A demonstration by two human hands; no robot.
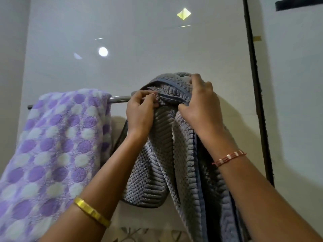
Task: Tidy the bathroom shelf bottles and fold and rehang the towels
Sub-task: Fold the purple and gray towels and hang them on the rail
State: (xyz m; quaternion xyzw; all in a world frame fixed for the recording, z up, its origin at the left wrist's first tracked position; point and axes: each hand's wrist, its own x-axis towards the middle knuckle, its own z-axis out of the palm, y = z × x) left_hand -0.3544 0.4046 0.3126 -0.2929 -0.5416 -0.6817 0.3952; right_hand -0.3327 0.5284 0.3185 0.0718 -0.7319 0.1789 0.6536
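Note:
A grey ribbed towel [162, 154] with a blue hem hangs bunched over the right part of a chrome towel rail [120, 99] on the wall. My left hand [139, 112] pinches the towel's folded top edge just right of the bare stretch of rail. My right hand [201, 105] grips the top of the same towel, fingers curled over its crest and thumb pressing into the cloth. A purple towel with white and violet dots [57, 145] is draped over the left part of the rail and hangs down to the lower left.
A glossy pale tiled wall [139, 41] is behind the rail. A dark vertical frame edge [257, 84] runs down at the right, close to the grey towel. Patterned tiles show at the bottom edge.

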